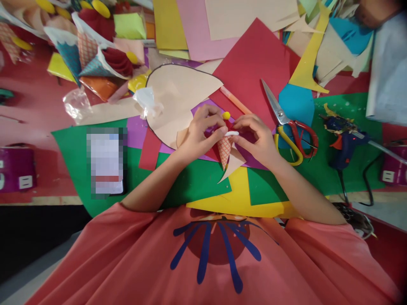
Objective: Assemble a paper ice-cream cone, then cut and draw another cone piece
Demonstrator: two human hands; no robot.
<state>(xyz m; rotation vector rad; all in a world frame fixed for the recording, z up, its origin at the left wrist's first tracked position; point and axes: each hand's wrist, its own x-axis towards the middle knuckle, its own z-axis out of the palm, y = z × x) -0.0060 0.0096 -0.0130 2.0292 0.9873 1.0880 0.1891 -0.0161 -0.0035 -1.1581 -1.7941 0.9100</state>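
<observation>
Between my two hands is a small craft ice cream cone (224, 153), patterned with an orange lattice, its tip pointing down. It has a white rim strip (231, 134), a dark red top partly hidden by fingers, and a yellow ball (226, 115) above. My left hand (208, 129) pinches the cone's upper left side. Thumb and fingers of my right hand (254, 137) close on the right end of the white strip. Under the cone lies a pale pointed scrap (234, 161). Just left of my left hand is a large cream sheet with a black outline (178, 93).
Red-and-yellow scissors (288, 123) lie right of my right hand, with a blue glue gun (348, 142) farther right. A phone (106, 161) rests at left. Larger finished cones (95, 51) stand back left. Coloured sheets, including a red one (254, 55), cover the back.
</observation>
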